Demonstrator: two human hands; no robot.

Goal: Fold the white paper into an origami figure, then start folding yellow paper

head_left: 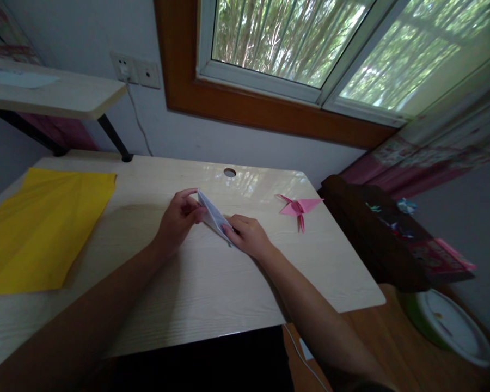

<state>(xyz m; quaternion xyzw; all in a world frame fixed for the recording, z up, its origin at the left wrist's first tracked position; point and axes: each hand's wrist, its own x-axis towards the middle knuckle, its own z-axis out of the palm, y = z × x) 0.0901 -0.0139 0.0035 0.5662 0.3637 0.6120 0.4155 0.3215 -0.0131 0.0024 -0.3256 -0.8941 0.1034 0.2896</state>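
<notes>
A piece of folded white paper, long and pointed, is held between my two hands above the middle of the desk. My left hand pinches its upper left end between thumb and fingers. Around the lower right end my right hand is closed, its thumb lying on the near face. The paper slants down from left to right, and my fingers hide part of its back. To the right of my hands a pink origami crane rests on the desk.
A large yellow sheet lies on the left of the pale wooden desk. Behind it stands a raised shelf on black legs. A round cable hole is near the back edge. Right of the desk is a dark cabinet.
</notes>
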